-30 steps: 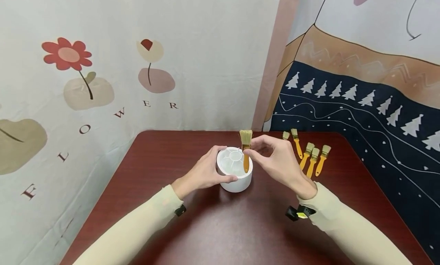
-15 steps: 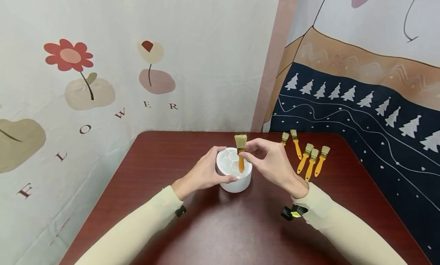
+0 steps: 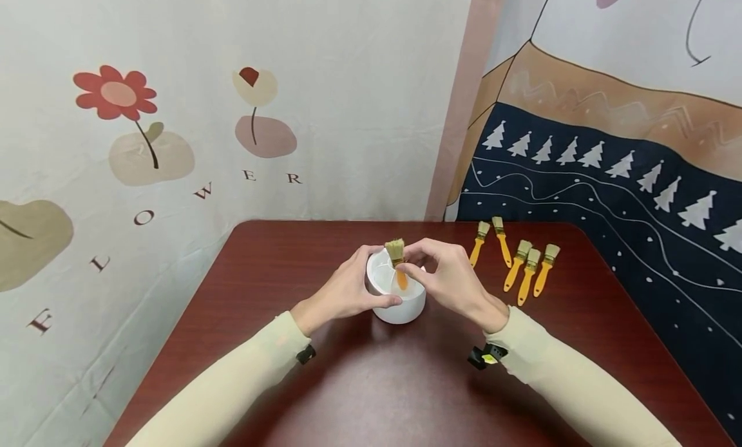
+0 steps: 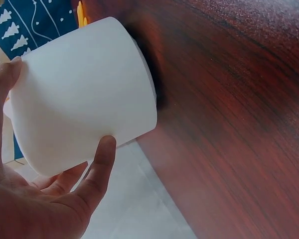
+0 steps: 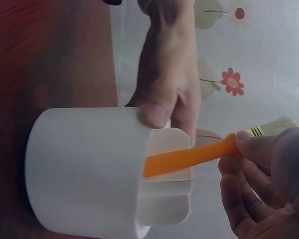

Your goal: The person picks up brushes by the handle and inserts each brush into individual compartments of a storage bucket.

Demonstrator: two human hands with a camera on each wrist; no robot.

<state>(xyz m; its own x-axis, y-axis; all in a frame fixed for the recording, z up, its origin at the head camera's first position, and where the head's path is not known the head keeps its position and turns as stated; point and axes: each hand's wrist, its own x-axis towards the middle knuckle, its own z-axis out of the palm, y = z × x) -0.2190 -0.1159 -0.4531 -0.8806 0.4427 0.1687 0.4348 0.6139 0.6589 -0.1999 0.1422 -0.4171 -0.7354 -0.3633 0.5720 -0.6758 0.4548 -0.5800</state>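
A white round holder with inner compartments [image 3: 406, 310] stands on the table. The left hand [image 3: 342, 289] grips it around its side, thumb at the front near the rim; in the left wrist view that hand [image 4: 50, 204] wraps the holder's wall [image 4: 84, 94]. A brush with an orange handle [image 5: 189, 158] and pale bristles is pinched upright between thumb and fingers of the right hand [image 3: 455, 283]. In the right wrist view the handle's lower end is inside the holder's opening, bristles outward. Which compartment it is in, I cannot tell for sure.
On the dark red table [image 3: 382, 395], several yellow-handled brushes lie to the right of the right hand, one of them [image 3: 528, 277] nearest the front. Behind the table hang a flower-print cloth [image 3: 359, 112] and a dark tree-print cloth [image 3: 551, 183].
The right hand has moved left and slightly down with the brush, whose handle has come down into the holder's opening. The left hand has stayed on the holder.
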